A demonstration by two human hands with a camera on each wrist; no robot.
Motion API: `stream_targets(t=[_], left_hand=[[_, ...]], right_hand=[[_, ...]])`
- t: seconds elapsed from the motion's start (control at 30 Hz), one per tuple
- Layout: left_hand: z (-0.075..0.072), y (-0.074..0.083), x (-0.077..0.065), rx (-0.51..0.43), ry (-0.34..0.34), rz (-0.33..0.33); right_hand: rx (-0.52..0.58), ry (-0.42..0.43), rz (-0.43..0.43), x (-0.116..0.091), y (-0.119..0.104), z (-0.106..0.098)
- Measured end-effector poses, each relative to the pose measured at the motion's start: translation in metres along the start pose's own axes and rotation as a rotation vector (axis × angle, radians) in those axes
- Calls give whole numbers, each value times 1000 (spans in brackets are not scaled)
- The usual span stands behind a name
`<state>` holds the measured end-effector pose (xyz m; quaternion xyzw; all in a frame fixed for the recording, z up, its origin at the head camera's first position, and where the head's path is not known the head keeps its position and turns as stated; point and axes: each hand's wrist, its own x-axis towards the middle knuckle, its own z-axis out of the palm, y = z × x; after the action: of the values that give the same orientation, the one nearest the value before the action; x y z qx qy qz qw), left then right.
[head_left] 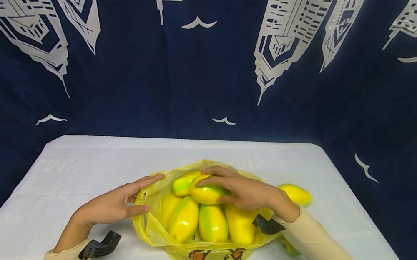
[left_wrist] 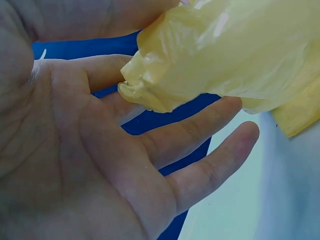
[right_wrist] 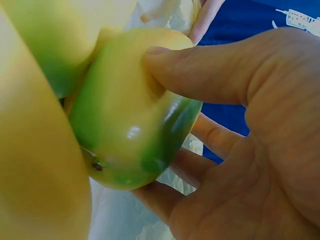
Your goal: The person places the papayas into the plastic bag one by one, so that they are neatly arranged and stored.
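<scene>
The right grip [head_left: 242, 190] pinches 1 yellow-green mango [head_left: 204, 195] between thumb and fingers, above other mangoes [head_left: 213, 223] in the yellow plastic bag [head_left: 178, 254]. The left grip [head_left: 110, 204] is spread, touching the bag's left rim. Another mango [head_left: 296, 194] sits beside the bag on the white bench [head_left: 94, 157].

The right hand [right_wrist: 255, 155] grips a glossy yellow-green mango [right_wrist: 125, 110]; 2 more mangoes [right_wrist: 40, 160] show at the left.

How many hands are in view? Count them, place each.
2: the left hand at the left rim of the yellow bag, the right hand over it, holding a fruit.
</scene>
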<state>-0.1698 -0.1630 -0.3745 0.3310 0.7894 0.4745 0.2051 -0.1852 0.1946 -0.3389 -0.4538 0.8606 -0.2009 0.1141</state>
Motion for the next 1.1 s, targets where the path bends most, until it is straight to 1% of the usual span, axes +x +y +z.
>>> stream_targets(t=[0.2, 0.5, 0.63, 0.73, 0.87, 0.97, 1.1], left_hand=[[0, 0, -2, 11, 13, -13], [0, -1, -1, 12, 8, 0], [0, 0, -1, 20, 12, 0], [0, 0, -2, 26, 18, 5], [0, 0, -2, 29, 21, 10], [0, 0, -2, 34, 24, 11], [0, -1, -2, 35, 27, 15]], right_hand=[[12, -7, 29, 0, 0, 2], [-43, 10, 38, -6, -6, 0], [-47, 30, 48, -13, -10, -5], [-27, 51, 65, -21, -12, -12], [24, 78, 129, -33, -11, -21], [54, 111, 171, -41, -8, -27], [53, 175, 173, -52, -2, -34]])
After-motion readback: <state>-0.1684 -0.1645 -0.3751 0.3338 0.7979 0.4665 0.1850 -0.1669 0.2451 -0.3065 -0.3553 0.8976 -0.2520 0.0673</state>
